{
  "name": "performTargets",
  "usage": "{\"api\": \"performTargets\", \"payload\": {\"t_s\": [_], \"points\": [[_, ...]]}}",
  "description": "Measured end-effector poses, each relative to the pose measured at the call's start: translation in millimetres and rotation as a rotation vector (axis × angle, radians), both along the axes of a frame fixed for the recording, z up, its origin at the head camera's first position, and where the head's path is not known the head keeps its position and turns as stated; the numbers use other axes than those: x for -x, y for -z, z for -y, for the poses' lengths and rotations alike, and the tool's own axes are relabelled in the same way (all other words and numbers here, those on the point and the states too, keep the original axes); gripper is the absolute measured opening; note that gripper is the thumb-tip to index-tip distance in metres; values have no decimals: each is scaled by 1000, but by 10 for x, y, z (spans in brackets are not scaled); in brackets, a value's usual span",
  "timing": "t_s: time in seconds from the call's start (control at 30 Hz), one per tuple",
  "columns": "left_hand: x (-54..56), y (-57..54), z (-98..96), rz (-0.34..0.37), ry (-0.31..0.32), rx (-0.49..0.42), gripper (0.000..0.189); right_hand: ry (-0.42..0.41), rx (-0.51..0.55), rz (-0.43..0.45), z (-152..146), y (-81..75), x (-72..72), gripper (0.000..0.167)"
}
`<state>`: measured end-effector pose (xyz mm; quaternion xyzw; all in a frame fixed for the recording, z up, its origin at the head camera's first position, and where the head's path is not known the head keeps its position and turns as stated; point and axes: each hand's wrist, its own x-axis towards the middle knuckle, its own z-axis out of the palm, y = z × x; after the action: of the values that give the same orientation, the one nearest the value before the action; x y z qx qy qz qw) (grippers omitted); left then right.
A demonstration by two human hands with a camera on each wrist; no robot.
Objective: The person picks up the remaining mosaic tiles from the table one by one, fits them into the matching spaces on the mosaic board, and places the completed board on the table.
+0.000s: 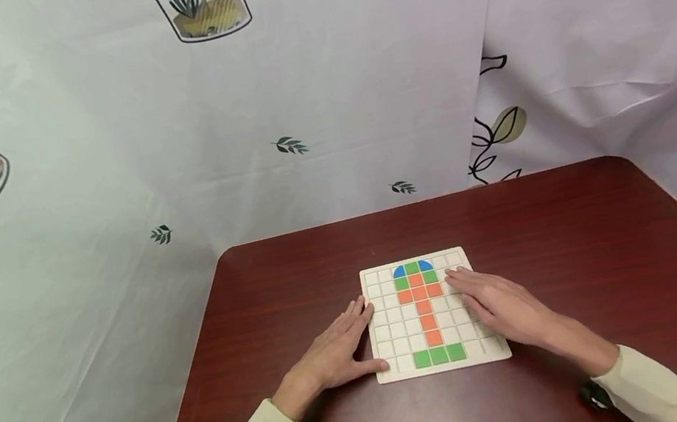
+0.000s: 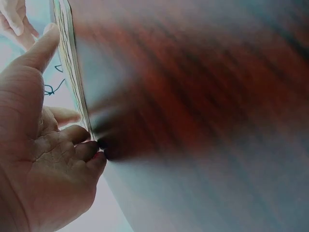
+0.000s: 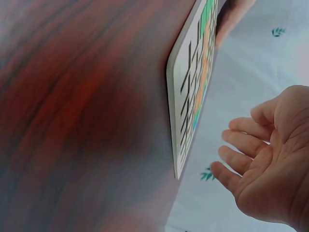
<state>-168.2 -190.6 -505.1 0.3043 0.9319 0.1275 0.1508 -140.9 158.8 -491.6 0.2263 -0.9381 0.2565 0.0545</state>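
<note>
A white gridded puzzle board lies flat on the table. Set in its grid are orange square tiles in a column with a crossbar, green square tiles in a row near the front, more green ones near the top, and two blue rounded tiles. My left hand rests at the board's left edge, thumb and fingertips touching its rim. Over the board's right side is my right hand, fingers extended and holding nothing. In the right wrist view, that hand is raised apart from the board.
The dark red wooden table extends around the board on all sides. Behind it hangs a pale cloth backdrop printed with plants and leaves, meeting the table's far edge.
</note>
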Motion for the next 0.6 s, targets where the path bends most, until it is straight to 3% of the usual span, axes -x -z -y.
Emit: {"api": "performTargets", "payload": {"t_s": [0.4, 0.6], "points": [[85, -68, 79, -124, -67, 53, 104, 35, 4, -47, -202, -80, 51, 50], [183, -116, 159, -181, -106, 65, 99, 52, 17, -14, -312, -129, 125, 51]]}}
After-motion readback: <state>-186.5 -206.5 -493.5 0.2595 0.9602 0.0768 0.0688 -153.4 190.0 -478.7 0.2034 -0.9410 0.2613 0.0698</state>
